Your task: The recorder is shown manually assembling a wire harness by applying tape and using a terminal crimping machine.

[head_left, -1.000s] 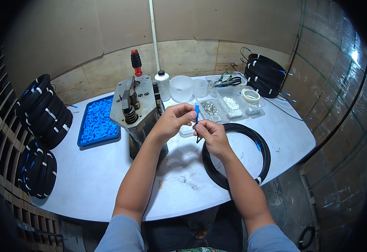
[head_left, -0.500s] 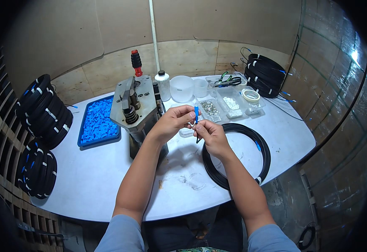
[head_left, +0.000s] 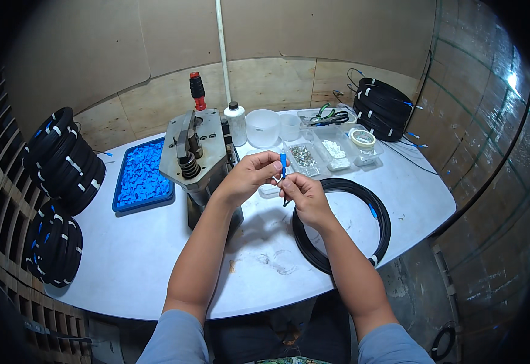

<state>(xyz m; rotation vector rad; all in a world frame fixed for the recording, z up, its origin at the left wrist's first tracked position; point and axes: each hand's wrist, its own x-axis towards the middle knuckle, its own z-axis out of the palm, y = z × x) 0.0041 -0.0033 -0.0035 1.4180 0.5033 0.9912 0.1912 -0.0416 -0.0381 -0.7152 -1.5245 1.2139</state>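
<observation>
Between my two hands, above the table, a small blue connector (head_left: 283, 161) stands nearly upright on the end of a black cable. My left hand (head_left: 254, 176) pinches the connector from the left with thumb and fingers. Just below it, my right hand (head_left: 303, 194) grips the black cable, whose short end pokes out under the fingers. Beneath and to the right lies a coil of black cable (head_left: 384, 227) with a white tie and another blue connector on its inner side. How the held cable joins the coil is hidden by my hand.
A metal press (head_left: 195, 145) stands left of my hands, beside a blue tray (head_left: 117, 203) of small blue parts. Cable coils (head_left: 64, 164) are stacked at far left, more (head_left: 383, 109) at back right. Clear boxes (head_left: 322, 162), tubs and a white bottle (head_left: 235, 124) line the back.
</observation>
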